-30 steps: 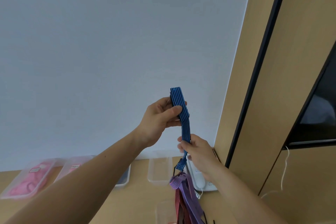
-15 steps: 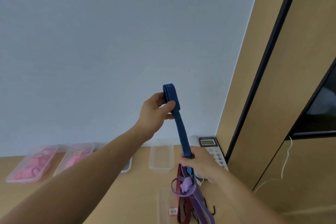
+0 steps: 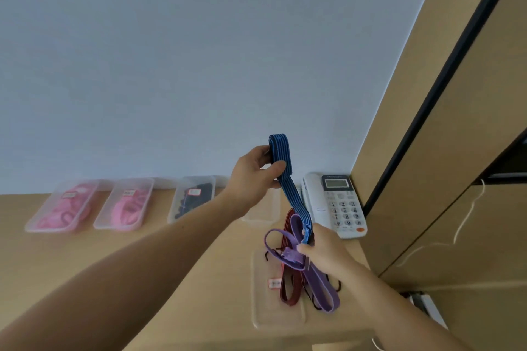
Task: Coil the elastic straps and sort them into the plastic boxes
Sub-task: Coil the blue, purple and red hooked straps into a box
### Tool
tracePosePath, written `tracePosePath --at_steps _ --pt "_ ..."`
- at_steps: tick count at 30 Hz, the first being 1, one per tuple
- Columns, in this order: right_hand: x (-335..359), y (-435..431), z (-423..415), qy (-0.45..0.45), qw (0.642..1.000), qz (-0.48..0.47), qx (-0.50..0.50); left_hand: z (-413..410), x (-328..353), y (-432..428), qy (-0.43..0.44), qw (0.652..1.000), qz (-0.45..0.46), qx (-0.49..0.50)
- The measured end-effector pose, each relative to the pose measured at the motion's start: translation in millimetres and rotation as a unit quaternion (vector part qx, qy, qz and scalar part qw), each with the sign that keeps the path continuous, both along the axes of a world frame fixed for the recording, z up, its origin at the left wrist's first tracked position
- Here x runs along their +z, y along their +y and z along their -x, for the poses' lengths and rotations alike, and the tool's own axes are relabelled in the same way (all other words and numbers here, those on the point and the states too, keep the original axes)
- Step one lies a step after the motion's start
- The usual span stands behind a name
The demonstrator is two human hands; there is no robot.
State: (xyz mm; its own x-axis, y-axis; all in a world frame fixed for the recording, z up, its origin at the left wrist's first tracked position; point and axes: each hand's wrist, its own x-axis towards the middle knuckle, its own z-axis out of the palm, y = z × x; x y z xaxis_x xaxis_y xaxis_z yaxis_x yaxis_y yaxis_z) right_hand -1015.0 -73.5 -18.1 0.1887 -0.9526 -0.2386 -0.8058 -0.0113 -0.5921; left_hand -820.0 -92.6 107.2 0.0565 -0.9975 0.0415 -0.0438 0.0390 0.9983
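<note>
A blue striped elastic strap [image 3: 291,194] is held stretched in the air just left of a white push-button desk telephone [image 3: 338,202], slanting from upper left to lower right. Its top end is folded into a small loop. The loop is pinched by the left hand [image 3: 253,177], with the thumb pressed on the front and the other fingers curled behind.

The lower end is gripped by the right hand [image 3: 325,251], in front of the telephone. The fingers are curled round the strap, and their tips are hidden. A purple flat elastic strap [image 3: 320,283] is bunched at the right thumb and hangs from there in loose loops; whether it is gripped too cannot be told.

A dark red elastic strap [image 3: 287,289] is seen beside and under the purple one. It runs down over a flat clear plastic box [image 3: 273,315] bearing a small label, which lies in front of the telephone.

Directly left of the telephone, a small clear plastic box [image 3: 261,216] is partly hidden behind the left wrist. Farther left of the telephone, three more boxes are lined up along the wall:
- a clear plastic box of dark straps [image 3: 191,198]
- a clear plastic box of pink straps [image 3: 125,204]
- a second pink-filled clear box [image 3: 64,205], farthest from the telephone

All are set on a light wooden tabletop [image 3: 142,251]. Right of the telephone, a tan wooden panel [image 3: 470,151] edged with a black strip is seen, with a thin white cord [image 3: 467,216] hanging on it.
</note>
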Motion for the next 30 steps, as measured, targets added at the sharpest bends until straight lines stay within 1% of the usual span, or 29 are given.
tracePosePath --at_steps 2,4,5,7,8,10,11,12,13,16,17,18,22,25,29,30 --pt "-7.4 -1.6 1.7 -0.074 0.995 -0.036 -0.053 2.4 -16.4 0.4 -0.014 1.000 -0.026 -0.009" --pt "-11.9 -4.0 4.4 -0.173 0.973 -0.085 -0.124 4.2 -31.4 1.3 -0.022 0.998 -0.051 -0.021" --pt "-13.0 -4.9 5.0 -0.224 0.954 -0.114 -0.162 5.0 -37.3 2.0 -0.022 0.998 -0.061 -0.027" --pt "-12.0 -6.4 3.2 -0.327 0.899 -0.178 -0.231 6.7 -45.6 2.4 -0.019 0.996 -0.080 -0.035" --pt "-10.3 -7.0 1.8 -0.363 0.871 -0.207 -0.258 7.5 -48.2 2.1 -0.019 0.995 -0.088 -0.037" --pt "-5.4 -8.1 0.2 -0.409 0.828 -0.253 -0.288 8.9 -49.7 1.0 -0.016 0.995 -0.095 -0.037" --pt "-2.8 -8.6 0.3 -0.419 0.818 -0.268 -0.288 9.3 -48.3 0.2 -0.013 0.995 -0.095 -0.037" --pt "0.9 -8.7 1.0 -0.417 0.821 -0.276 -0.276 9.7 -45.4 -0.9 -0.009 0.995 -0.092 -0.036" --pt "5.3 -9.3 2.4 -0.400 0.837 -0.271 -0.255 9.9 -40.9 -2.6 -0.003 0.996 -0.088 -0.033" --pt "23.7 -9.6 7.4 -0.298 0.921 -0.196 -0.158 10.6 -16.7 -8.1 0.038 0.997 -0.066 -0.017" --pt "31.7 -10.0 8.5 -0.282 0.935 -0.168 -0.132 11.5 -5.8 -9.6 0.054 0.997 -0.054 -0.020" --pt "40.8 -10.0 8.6 -0.290 0.939 -0.147 -0.116 12.6 5.5 -10.3 0.065 0.997 -0.041 -0.033" --pt "81.7 -9.9 1.7 -0.398 0.912 -0.074 -0.061 19.0 45.1 -7.6 0.074 0.992 0.000 -0.100" --pt "110.7 -7.7 -7.9 -0.446 0.895 -0.004 -0.023 19.8 67.3 -5.1 0.071 0.990 0.009 -0.124" --pt "140.7 -1.8 -20.2 -0.519 0.852 0.049 -0.036 12.5 86.7 -1.2 0.041 0.991 0.038 -0.124" --pt "146.1 0.1 -23.4 -0.528 0.847 0.053 -0.040 9.0 89.4 -0.8 0.029 0.991 0.048 -0.120"
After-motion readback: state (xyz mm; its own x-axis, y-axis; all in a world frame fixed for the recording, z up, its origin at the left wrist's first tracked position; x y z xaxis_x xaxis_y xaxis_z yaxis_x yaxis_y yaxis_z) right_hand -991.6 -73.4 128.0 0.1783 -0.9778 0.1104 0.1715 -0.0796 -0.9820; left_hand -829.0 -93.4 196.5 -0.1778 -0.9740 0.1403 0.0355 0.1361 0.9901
